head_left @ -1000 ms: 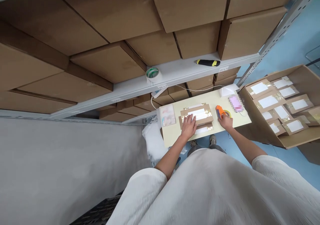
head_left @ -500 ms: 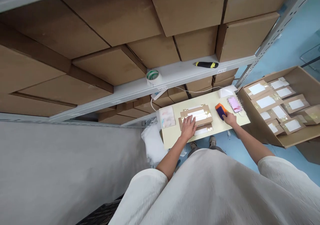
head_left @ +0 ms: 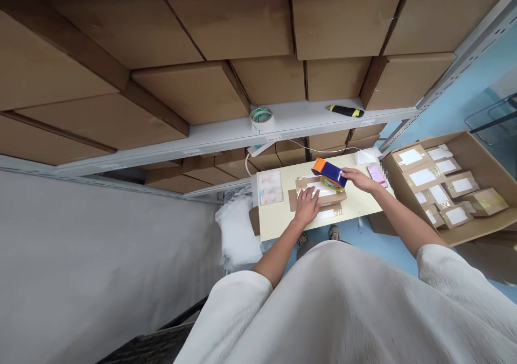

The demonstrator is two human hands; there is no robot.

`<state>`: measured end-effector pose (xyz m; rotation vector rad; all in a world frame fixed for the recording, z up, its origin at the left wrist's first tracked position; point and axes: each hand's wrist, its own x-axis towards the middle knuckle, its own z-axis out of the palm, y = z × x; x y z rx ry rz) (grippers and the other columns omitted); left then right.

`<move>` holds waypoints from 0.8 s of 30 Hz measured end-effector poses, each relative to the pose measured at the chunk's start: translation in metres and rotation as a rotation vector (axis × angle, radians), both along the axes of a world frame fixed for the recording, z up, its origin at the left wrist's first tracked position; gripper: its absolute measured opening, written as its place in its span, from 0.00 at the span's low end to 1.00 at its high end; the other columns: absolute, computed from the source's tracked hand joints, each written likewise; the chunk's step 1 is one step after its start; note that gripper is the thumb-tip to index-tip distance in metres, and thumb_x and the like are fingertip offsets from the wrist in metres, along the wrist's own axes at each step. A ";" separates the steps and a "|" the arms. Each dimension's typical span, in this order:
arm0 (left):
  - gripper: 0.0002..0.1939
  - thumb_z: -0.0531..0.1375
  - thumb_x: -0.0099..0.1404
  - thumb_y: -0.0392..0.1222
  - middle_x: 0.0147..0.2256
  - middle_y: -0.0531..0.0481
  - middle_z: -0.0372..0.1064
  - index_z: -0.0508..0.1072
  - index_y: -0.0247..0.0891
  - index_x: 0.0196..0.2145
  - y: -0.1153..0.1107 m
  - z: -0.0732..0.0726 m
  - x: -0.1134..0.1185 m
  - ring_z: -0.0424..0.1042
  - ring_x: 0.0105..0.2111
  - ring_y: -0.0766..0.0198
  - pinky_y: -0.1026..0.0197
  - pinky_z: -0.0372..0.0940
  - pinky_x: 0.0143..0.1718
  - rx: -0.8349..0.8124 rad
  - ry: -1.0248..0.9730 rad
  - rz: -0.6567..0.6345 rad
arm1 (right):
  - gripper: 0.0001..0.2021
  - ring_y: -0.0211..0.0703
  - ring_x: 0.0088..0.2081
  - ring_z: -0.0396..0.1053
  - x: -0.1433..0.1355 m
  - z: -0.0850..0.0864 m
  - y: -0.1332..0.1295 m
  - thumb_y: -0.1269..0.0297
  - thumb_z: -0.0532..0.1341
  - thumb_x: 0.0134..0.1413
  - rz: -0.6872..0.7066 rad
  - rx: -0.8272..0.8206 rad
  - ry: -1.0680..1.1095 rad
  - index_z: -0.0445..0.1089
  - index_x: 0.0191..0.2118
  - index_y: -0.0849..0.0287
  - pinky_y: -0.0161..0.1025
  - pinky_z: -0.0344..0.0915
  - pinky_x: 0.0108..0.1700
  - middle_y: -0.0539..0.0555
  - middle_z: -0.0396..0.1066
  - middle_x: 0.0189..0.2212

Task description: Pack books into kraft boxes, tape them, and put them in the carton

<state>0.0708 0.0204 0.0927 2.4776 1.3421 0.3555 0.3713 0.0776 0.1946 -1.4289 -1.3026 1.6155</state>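
My right hand [head_left: 356, 179] grips a blue and orange tape dispenser [head_left: 332, 173] with a roll of tape in it. The dispenser is tilted over the right part of a small cardboard box [head_left: 337, 198], which has a white label and tape on its top. My left hand [head_left: 308, 204] lies on the left part of this box with its fingers spread. Under it, another labelled cardboard piece [head_left: 328, 214] shows at the near side; both rest on the cream table [head_left: 278, 221].
A phone [head_left: 377, 175] lies at the table's right, a picture sheet [head_left: 270, 187] at its left. A big carton [head_left: 460, 240] holds several labelled boxes. On the shelf [head_left: 301, 117] stand a tape roll [head_left: 262, 117] and a cutter [head_left: 346, 111], below large boxes.
My right hand has lifted the tape dispenser off the table and brought it left, over the box. My left hand stays on the box. The camera view has shifted slightly.
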 end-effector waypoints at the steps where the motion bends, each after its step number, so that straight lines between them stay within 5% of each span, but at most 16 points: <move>1: 0.31 0.58 0.76 0.48 0.73 0.37 0.63 0.66 0.43 0.73 0.000 0.000 0.000 0.60 0.74 0.42 0.33 0.52 0.77 -0.007 -0.005 0.000 | 0.28 0.60 0.59 0.74 -0.007 -0.002 0.001 0.39 0.72 0.52 0.026 -0.011 -0.008 0.83 0.51 0.54 0.56 0.62 0.70 0.56 0.83 0.51; 12: 0.31 0.58 0.77 0.48 0.74 0.38 0.62 0.66 0.44 0.74 0.000 0.002 -0.001 0.59 0.74 0.43 0.34 0.50 0.78 -0.032 -0.017 -0.005 | 0.23 0.53 0.53 0.77 -0.018 -0.004 -0.004 0.48 0.60 0.68 0.123 0.163 -0.407 0.72 0.62 0.54 0.50 0.73 0.59 0.56 0.81 0.53; 18: 0.30 0.56 0.79 0.50 0.74 0.36 0.61 0.66 0.40 0.73 0.000 0.005 -0.001 0.59 0.75 0.43 0.35 0.50 0.78 -0.032 0.004 -0.015 | 0.33 0.57 0.55 0.78 -0.025 0.009 -0.022 0.43 0.72 0.60 0.222 0.175 -0.543 0.70 0.66 0.52 0.53 0.73 0.60 0.59 0.80 0.57; 24: 0.29 0.56 0.78 0.49 0.75 0.38 0.60 0.67 0.42 0.73 0.000 0.004 -0.002 0.59 0.75 0.44 0.34 0.51 0.78 -0.039 0.003 -0.017 | 0.30 0.57 0.57 0.77 -0.019 0.016 -0.025 0.53 0.69 0.61 0.207 0.190 -0.507 0.70 0.66 0.55 0.52 0.72 0.62 0.59 0.79 0.60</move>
